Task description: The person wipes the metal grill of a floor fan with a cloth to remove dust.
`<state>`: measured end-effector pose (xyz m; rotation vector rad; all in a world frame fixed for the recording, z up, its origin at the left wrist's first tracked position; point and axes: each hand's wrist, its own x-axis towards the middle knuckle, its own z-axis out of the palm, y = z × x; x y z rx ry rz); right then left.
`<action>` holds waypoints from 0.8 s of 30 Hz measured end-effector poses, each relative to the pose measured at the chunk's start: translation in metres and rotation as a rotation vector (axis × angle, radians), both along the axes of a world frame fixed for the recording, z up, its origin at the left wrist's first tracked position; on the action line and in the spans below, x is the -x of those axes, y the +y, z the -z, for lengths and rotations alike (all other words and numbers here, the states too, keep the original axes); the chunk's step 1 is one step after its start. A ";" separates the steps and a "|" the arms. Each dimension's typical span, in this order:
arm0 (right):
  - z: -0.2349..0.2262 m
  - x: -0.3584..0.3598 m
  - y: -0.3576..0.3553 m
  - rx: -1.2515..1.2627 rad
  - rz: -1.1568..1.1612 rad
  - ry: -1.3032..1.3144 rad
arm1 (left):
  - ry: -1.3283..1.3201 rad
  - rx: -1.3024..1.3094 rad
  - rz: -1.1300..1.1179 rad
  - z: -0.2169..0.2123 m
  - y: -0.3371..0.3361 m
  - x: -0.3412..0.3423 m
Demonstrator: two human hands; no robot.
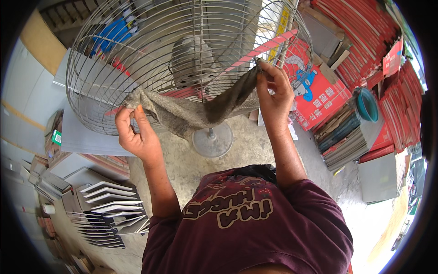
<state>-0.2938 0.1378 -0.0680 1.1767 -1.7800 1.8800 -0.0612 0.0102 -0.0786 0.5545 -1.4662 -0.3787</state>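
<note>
A large fan with a wire cage (150,50) stands in front of me on a round base (212,140). Its motor housing (189,57) shows through the wires, as do pinkish-red strips that look like blades. A dirty grey-brown cloth (182,109) hangs in a sag between my hands, along the lower front of the cage. My left hand (139,134) pinches its left end between thumb and fingers. With thumb and forefinger, my right hand (276,93) grips the other end, higher up against the cage. Whether the cloth's middle touches the wires I cannot tell.
Stacks of red flattened cartons (351,36) fill the right side, with a teal basin (367,105) on a pile there. Grey-white folded boards (109,205) stand at the lower left. A grey panel (91,132) lies beside the fan, and a blue object (112,34) is behind the cage.
</note>
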 end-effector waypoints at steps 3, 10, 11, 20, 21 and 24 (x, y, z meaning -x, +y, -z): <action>-0.003 -0.005 0.000 0.005 -0.006 0.068 | 0.017 0.046 -0.023 -0.006 0.002 0.007; -0.021 -0.029 -0.009 -0.017 -0.045 0.219 | -0.148 0.188 0.016 -0.030 0.024 0.043; -0.023 -0.033 -0.012 -0.018 -0.048 0.230 | -0.170 0.227 0.038 -0.030 0.025 0.051; -0.032 -0.057 -0.031 -0.016 -0.109 0.330 | -0.199 0.338 0.094 -0.036 0.023 0.072; -0.030 -0.056 -0.031 -0.007 -0.113 0.321 | -0.199 0.325 0.085 -0.034 0.021 0.069; -0.025 -0.050 -0.024 -0.011 -0.081 0.275 | -0.167 0.277 0.043 -0.026 0.021 0.058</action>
